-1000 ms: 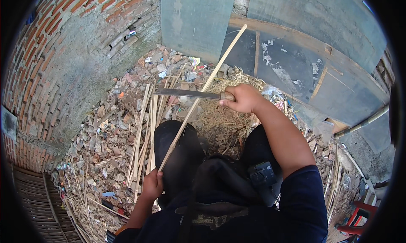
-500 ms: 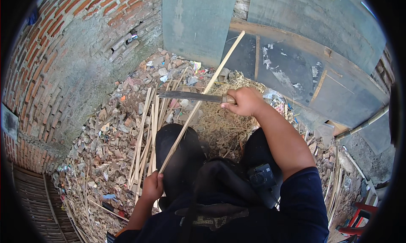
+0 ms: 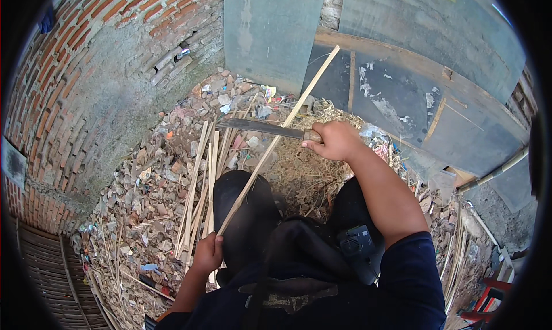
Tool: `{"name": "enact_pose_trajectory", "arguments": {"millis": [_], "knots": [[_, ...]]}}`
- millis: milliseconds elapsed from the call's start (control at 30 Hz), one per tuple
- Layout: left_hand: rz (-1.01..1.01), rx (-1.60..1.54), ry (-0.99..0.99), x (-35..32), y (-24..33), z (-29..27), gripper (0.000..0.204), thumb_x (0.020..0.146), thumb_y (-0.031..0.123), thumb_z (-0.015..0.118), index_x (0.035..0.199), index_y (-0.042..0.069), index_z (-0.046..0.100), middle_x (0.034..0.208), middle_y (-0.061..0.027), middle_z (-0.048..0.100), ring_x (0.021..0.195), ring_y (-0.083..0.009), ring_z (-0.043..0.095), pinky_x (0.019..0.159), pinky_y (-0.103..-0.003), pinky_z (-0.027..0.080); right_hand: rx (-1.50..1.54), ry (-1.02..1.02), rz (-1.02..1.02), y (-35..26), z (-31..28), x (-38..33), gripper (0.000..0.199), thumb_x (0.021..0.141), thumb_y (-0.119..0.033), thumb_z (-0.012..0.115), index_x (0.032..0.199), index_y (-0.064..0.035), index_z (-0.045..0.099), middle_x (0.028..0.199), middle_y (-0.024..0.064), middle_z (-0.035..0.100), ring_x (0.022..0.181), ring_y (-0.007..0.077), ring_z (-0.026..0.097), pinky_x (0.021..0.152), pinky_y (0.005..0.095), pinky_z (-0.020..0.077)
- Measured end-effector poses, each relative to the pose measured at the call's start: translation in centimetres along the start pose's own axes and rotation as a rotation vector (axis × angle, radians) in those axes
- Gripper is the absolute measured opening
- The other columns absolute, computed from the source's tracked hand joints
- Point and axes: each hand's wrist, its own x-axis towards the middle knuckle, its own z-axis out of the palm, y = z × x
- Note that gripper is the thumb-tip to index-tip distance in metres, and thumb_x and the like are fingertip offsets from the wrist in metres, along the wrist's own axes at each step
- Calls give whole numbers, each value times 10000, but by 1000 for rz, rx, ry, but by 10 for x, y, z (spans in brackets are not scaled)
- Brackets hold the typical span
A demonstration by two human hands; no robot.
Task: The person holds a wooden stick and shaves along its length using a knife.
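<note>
My left hand is closed round the near end of a long, pale bamboo strip. The strip slants away from me to the upper right, past my left knee. In my right hand is a machete, gripped by its wooden handle. Its dark blade points left and lies across the strip, at about the middle of its length. The blade seems to touch the strip, though the exact contact cannot be made out. Several more pale strips lie beside my left leg on the rubble.
Broken brick and stone rubble covers the ground, with straw-like shavings between my legs. A brick wall rises at left; grey-blue panels stand ahead. More strips and a red object are at right.
The view has shifted slightly. The blade's tip has tilted a little away from me, and the strip's far end sits slightly further right. Both hands keep their hold.
</note>
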Motion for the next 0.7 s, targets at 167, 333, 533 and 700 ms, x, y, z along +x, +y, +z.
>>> {"name": "enact_pose_trajectory", "arguments": {"millis": [167, 333, 533, 700], "knots": [[13, 6, 31, -2, -2, 3, 356, 1049, 278, 484, 822, 4, 509, 639, -263, 549, 640, -513, 569, 567, -546, 416, -13, -31, -155, -22, 1, -6, 517, 890, -611, 605, 961, -103, 665, 766, 150, 697, 802, 377, 697, 734, 503, 537], [17, 64, 71, -6, 6, 5, 356, 1046, 285, 488, 830, 4, 510, 650, -267, 562, 657, -515, 579, 579, -552, 427, 47, -33, -184, -10, -1, -3, 501, 877, -612, 622, 928, -116, 669, 743, 143, 692, 754, 371, 696, 698, 493, 537], [11, 56, 42, 4, 6, 2, 337, 1041, 275, 490, 838, 6, 502, 661, -275, 565, 668, -519, 579, 580, -556, 428, 1, 46, 57, 2, 1, -2, 536, 891, -622, 608, 927, -91, 665, 753, 142, 697, 794, 379, 703, 737, 502, 550], [12, 66, 35, 2, 4, 1, 331, 1040, 268, 489, 837, 6, 502, 661, -275, 564, 668, -520, 579, 579, -554, 430, -35, 22, -275, -28, 9, -8, 485, 873, -587, 639, 882, -102, 642, 702, 135, 673, 741, 371, 691, 677, 505, 526]]}}
